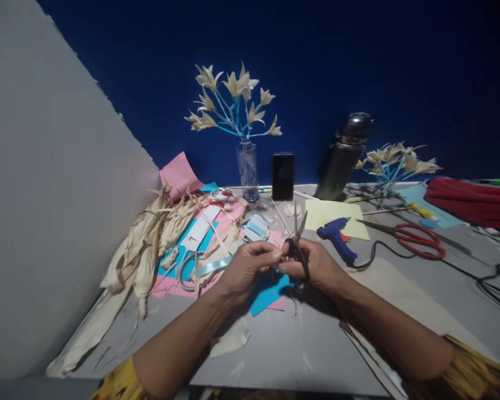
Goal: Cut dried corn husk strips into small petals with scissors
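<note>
My right hand (316, 265) is closed round the handles of small dark scissors (299, 236), whose blades point up and stand apart. My left hand (250, 265) pinches something small at its fingertips, right beside the scissors; I cannot make out what it is. Both hands meet over blue and pink paper (266, 291) on the grey table (308, 350). A thin wooden stick (281, 218) lies just beyond the hands.
Dried husk strips (150, 239) and paper scraps lie at the left. A vase of husk flowers (247, 172), a phone (283, 176) and a steel flask (345, 155) stand at the back. A blue glue gun (336, 236), red scissors (416, 240), cables and red cloth (470, 203) are right.
</note>
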Motion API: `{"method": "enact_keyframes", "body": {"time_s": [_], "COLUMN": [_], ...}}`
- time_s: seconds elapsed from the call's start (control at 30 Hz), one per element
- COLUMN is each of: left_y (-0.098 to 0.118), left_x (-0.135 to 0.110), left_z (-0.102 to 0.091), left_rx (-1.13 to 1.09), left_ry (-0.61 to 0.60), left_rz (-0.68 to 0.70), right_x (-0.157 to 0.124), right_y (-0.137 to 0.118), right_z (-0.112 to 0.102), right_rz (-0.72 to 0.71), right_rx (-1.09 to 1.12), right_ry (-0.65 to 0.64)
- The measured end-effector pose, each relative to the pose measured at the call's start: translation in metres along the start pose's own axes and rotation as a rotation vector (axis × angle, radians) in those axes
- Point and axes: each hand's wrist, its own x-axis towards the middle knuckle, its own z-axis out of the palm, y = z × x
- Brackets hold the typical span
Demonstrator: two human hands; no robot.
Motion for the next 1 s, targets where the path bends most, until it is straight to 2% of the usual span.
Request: {"method": "enact_keyframes", "body": {"time_s": [0.17,0.3,0.4,0.53,0.6,0.73,1.0], "left_y": [-0.009,-0.009,-0.005,0.002,0.003,0.004,0.003], "left_x": [0.0,0.001,0.001,-0.001,-0.001,-0.002,-0.001], "left_z": [0.005,0.002,0.001,0.003,0.003,0.003,0.0], "left_rx": [-0.058,0.049,0.045,-0.068,-0.065,-0.071,-0.028], "left_ry": [0.05,0.057,0.071,0.126,0.154,0.164,0.175], "left_rz": [0.014,0.05,0.042,0.043,0.078,0.1,0.099], "right_x": [-0.004,-0.004,-0.003,-0.006,-0.009,-0.012,-0.01], "right_y": [-0.003,-0.005,-0.003,0.0,0.002,0.007,0.007], "right_z": [0.008,0.005,0.004,0.008,0.012,0.015,0.014], "right_rz": [0.007,0.056,0.069,0.131,0.171,0.144,0.206], "right_rx": [0.043,0.076,0.02,-0.014,0.039,0.02,0.01], "right_ry": [0.068,0.068,-0.017,-0.296,-0.364,-0.368,-0.366]}}
